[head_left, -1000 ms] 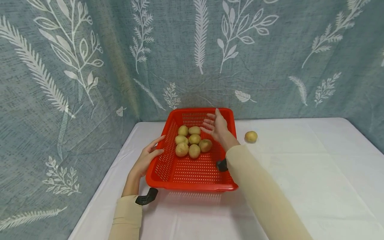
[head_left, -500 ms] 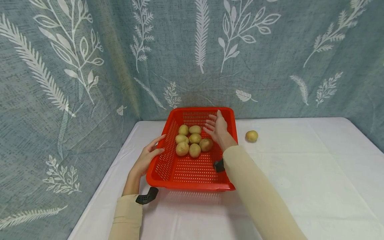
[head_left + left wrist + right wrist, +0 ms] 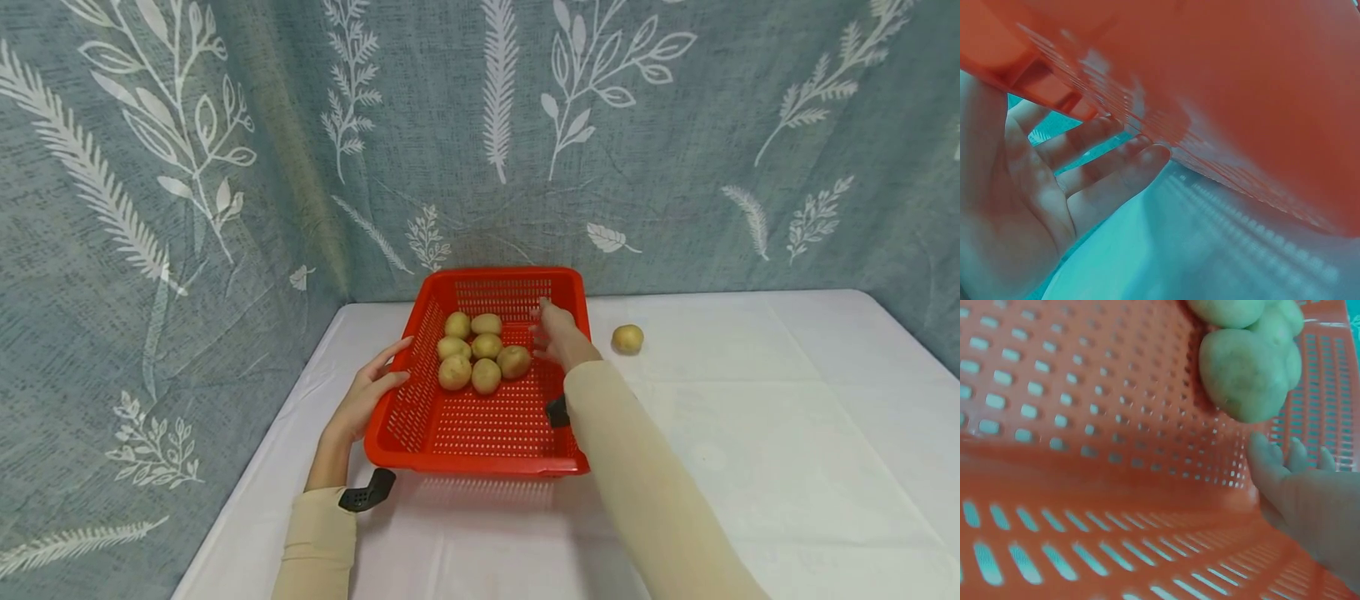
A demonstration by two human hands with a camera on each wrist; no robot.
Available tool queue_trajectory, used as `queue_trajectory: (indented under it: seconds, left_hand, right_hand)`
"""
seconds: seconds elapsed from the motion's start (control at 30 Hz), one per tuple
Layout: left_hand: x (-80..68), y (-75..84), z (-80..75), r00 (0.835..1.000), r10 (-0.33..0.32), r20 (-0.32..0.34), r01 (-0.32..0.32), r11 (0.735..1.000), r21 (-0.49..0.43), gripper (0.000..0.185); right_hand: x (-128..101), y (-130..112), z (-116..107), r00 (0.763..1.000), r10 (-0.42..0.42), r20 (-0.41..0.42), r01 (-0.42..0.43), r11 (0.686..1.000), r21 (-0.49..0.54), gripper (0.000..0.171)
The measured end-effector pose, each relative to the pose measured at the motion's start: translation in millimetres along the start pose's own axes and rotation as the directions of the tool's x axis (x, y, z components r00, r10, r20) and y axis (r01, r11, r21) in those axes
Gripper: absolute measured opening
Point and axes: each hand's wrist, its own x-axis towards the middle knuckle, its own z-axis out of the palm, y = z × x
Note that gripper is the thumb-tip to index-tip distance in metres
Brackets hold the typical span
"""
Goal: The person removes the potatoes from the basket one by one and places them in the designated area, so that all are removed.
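Note:
A red plastic basket point(image 3: 480, 465) with slotted walls stands on the table, holding several potatoes point(image 3: 454, 372) grouped toward its back left. My left hand point(image 3: 363, 398) holds the basket's left rim. The left wrist view shows its thumb up at the rim and its fingers point(image 3: 1107, 187) reaching to the slotted outer wall. Inside the basket, by the right wall, is my right hand point(image 3: 564, 335), holding nothing. The right wrist view has its loosely bent fingers point(image 3: 1266, 456) just beside the nearest potato point(image 3: 1244, 375).
One loose potato point(image 3: 627, 339) lies on the white tablecloth point(image 3: 750, 433), to the right of the basket. A blue-green curtain with white leaf prints point(image 3: 480, 125) hangs behind the table and along its left side.
My right hand has turned from palm facing the potatoes to more palm-down, and shifted slightly right and lower in the basket. The left hand, basket and potatoes stay put.

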Motion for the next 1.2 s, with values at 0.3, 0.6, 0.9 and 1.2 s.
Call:
queue_trajectory:
  seconds: [0.3, 0.6, 0.9, 1.2]
  left_hand:
    - [-0.2, -0.9, -1.0, 1.0, -0.003, -0.003, 0.003, 1.0, 0.006, 0.057]
    - [0.6, -1.3, -0.9, 1.0, 0.002, -0.004, -0.002, 1.0, 0.006, 0.057]
    - [2.5, 0.2, -0.9, 1.0, 0.01, -0.004, -0.01, 1.0, 0.012, 0.057]
    - [1.4, -0.5, -0.4, 1.0, -0.001, -0.008, 0.001, 1.0, 0.015, 0.057]
  right_hand:
    - [17, 10, 2, 0.99, 0.096, 0.101, -0.062, 0.954, -0.292, 0.052]
    - [-8, 10, 10, 0.983, 0.086, 0.161, -0.006, 0.896, -0.443, 0.034]
    - [-6, 12, 9, 0.982, 0.025, 0.186, 0.085, 0.822, -0.563, 0.032]
    - [-8, 12, 8, 0.985, -0.012, 0.17, 0.109, 0.809, -0.577, 0.035]
